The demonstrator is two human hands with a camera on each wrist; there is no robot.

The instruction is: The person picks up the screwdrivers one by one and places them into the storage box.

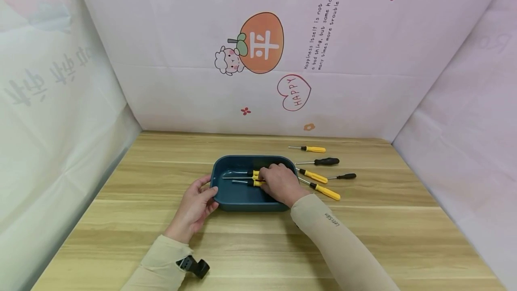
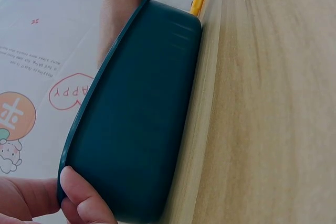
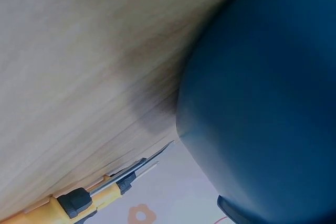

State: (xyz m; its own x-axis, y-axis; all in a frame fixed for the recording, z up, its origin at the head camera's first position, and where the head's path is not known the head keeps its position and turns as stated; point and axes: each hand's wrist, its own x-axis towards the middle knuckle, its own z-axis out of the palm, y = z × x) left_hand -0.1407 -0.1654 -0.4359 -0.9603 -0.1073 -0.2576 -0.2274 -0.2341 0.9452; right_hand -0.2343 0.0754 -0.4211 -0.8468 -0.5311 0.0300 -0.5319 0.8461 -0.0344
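A dark blue rectangular box [image 1: 238,201] stands on the wooden table. My left hand [image 1: 194,205] grips its left end, thumb over the rim and fingers against the outer wall; the left wrist view shows the thumb [image 2: 84,195] at the rim. Inside the box lie several screwdrivers [image 1: 251,183] with yellow and black handles, their shafts pointing left. My right hand [image 1: 280,184] reaches into the box with its fingers curled over the yellow handles, holding at least one. The hand hides the handle ends. In the right wrist view the box wall [image 3: 262,103] hides the hand.
To the right of the box lie yellow-handled screwdrivers [image 1: 325,191], a larger black-handled screwdriver [image 1: 327,161] and a smaller black one [image 1: 346,176]. Another yellow screwdriver [image 1: 315,149] lies near the back edge. Printed cloth walls [image 1: 181,93] enclose the wooden table [image 1: 141,183] at the back and sides.
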